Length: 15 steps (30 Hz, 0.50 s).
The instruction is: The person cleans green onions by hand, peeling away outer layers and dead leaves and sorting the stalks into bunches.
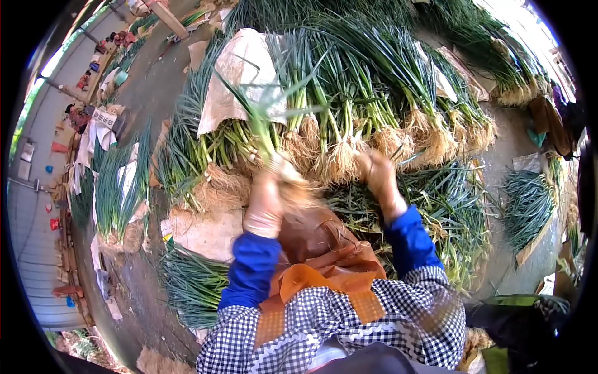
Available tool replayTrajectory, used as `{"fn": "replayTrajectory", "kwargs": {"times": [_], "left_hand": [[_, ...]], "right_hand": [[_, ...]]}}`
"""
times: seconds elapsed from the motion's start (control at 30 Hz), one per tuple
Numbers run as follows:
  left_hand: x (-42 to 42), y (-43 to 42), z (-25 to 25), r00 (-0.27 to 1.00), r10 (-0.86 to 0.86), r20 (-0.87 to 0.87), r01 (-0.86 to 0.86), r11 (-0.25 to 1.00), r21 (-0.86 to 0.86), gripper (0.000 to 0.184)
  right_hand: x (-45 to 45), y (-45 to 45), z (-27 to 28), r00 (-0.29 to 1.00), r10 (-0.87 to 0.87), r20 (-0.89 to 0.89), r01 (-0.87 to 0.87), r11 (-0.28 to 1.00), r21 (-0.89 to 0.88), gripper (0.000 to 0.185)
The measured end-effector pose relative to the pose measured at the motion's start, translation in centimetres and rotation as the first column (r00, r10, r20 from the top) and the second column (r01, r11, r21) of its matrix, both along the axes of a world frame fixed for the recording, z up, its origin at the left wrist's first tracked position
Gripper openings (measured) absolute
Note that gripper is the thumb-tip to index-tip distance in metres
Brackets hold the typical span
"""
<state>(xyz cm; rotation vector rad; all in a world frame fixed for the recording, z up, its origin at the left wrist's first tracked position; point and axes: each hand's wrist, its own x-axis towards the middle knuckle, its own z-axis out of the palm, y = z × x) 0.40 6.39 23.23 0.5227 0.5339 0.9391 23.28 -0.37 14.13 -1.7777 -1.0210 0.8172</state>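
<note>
My left hand is closed round a small bunch of green onions, held upright with leaves up and pale roots beside the wrist; motion blurs the bunch. At the front edge of a long heap of green onions, my right hand touches the hairy root ends, its fingers curled. Whatever lies inside those fingers is hidden. The heap's roots point toward me, and its dark leaves point away. A pale sack covers part of the heap on the left.
Loose leaves and trimmings lie below the heap to the right. Another bundle of green onions is by my left elbow. More bundles rest on the floor at left. A brown apron covers my lap. Other people sit far left.
</note>
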Motion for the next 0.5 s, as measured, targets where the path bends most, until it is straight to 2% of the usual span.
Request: {"fn": "replayTrajectory", "kwargs": {"times": [0.03,0.07,0.1,0.13,0.2,0.23,0.27,0.33,0.37,0.4,0.43,0.47,0.5], "left_hand": [[-1.1,1.4,2.4,0.993,0.112,-0.035,-0.105,0.983,0.150,0.025],[-2.9,4.5,3.5,0.991,0.006,0.137,-0.048,0.951,0.307,0.025],[-3.9,6.4,5.4,0.978,-0.032,0.208,-0.055,0.915,0.400,0.024],[-4.3,7.4,7.8,0.960,-0.077,0.270,-0.068,0.870,0.489,0.024],[-3.9,7.9,10.9,0.948,0.061,0.314,-0.232,0.808,0.542,0.022],[-4.3,9.4,10.1,0.967,0.000,0.253,-0.174,0.727,0.664,0.024],[-3.9,9.1,9.1,0.983,0.059,0.176,-0.153,0.794,0.589,0.024],[-1.3,5.8,5.2,0.969,0.231,-0.085,-0.176,0.892,0.417,0.028],[-0.7,4.3,2.5,0.929,0.254,-0.269,-0.128,0.902,0.412,0.032],[-0.5,2.7,-0.5,0.943,0.127,-0.309,0.005,0.919,0.395,0.030],[1.3,-0.3,-0.5,0.909,0.132,-0.395,-0.055,0.978,0.201,0.023],[1.5,-1.5,-6.1,0.962,0.009,-0.273,-0.012,1.000,-0.009,0.013],[2.4,-3.9,-8.9,0.969,-0.052,-0.243,0.059,0.998,0.025,0.008]], "right_hand": [[1.2,2.2,0.5,0.999,-0.050,-0.007,0.050,0.996,0.076,0.030],[2.6,4.9,-1.2,0.973,-0.079,0.216,0.074,0.997,0.033,0.036],[3.1,6.8,-1.8,0.926,-0.062,0.373,0.041,0.997,0.062,0.046],[2.8,8.7,-0.8,0.922,-0.036,0.385,0.071,0.995,-0.076,0.051],[3.6,11.3,-1.6,0.898,0.096,0.429,-0.020,0.984,-0.179,0.053],[3.8,12.0,-2.8,0.870,0.064,0.489,0.011,0.989,-0.149,0.045],[4.0,11.6,-3.0,0.870,0.064,0.489,0.012,0.989,-0.150,0.045],[4.6,9.8,-3.3,0.997,0.046,0.057,-0.036,0.986,-0.163,0.037],[4.5,8.0,-2.2,0.992,0.045,0.122,-0.019,0.979,-0.202,0.030],[3.8,5.7,-0.5,0.996,0.062,0.065,-0.048,0.979,-0.198,0.024],[1.9,2.6,1.5,0.971,0.045,-0.234,-0.054,0.998,-0.032,0.023],[0.6,0.3,2.4,0.931,0.105,-0.348,-0.099,0.994,0.037,0.025],[-0.9,-1.7,1.4,0.856,0.157,-0.492,-0.106,0.986,0.131,0.024]]}}
